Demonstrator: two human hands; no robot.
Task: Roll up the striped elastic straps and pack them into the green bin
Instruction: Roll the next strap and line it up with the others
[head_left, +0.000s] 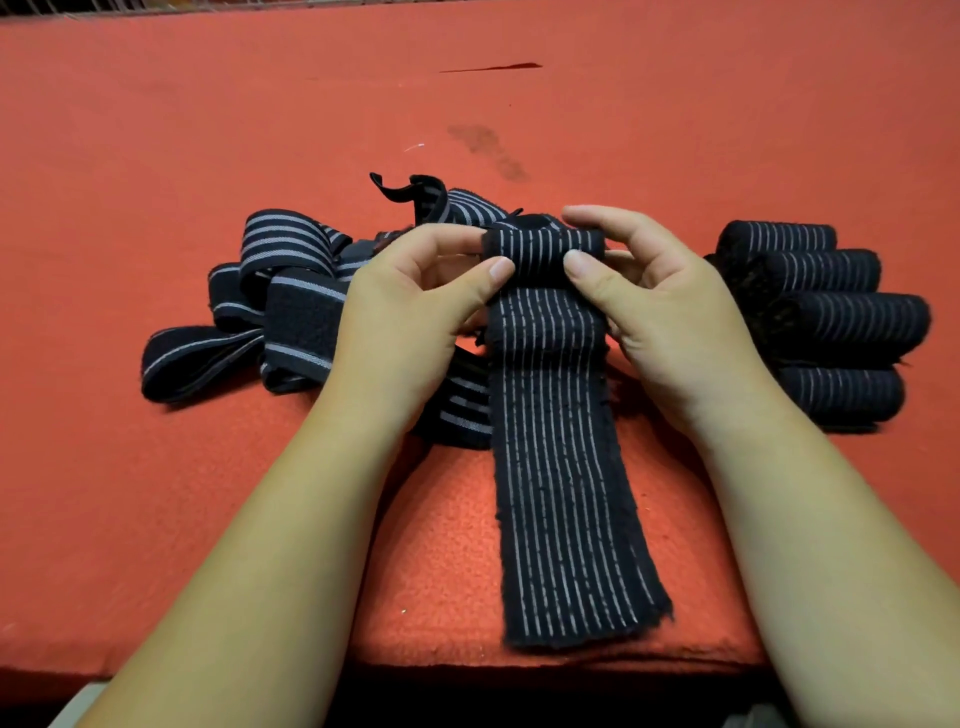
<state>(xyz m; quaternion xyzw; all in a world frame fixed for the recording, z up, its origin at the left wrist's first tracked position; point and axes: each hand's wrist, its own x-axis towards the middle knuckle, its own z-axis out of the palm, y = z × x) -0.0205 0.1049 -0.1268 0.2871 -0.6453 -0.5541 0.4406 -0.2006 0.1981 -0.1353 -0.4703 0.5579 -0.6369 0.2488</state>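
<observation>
Both hands — left hand (410, 306) and right hand (660, 306) — pinch the rolled top of one striped strap (561, 467) on the red table (208, 130).

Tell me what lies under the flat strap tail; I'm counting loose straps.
Red cloth under the tail's near end; loose straps under its left edge. Beneath its middle is covered.

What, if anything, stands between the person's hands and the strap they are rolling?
Nothing visible. The left hand and right hand already pinch the rolled end of the strap from either side, its tail lying flat toward the person. The loose pile sits left, the finished rolls right, both clear of the grip.
</observation>
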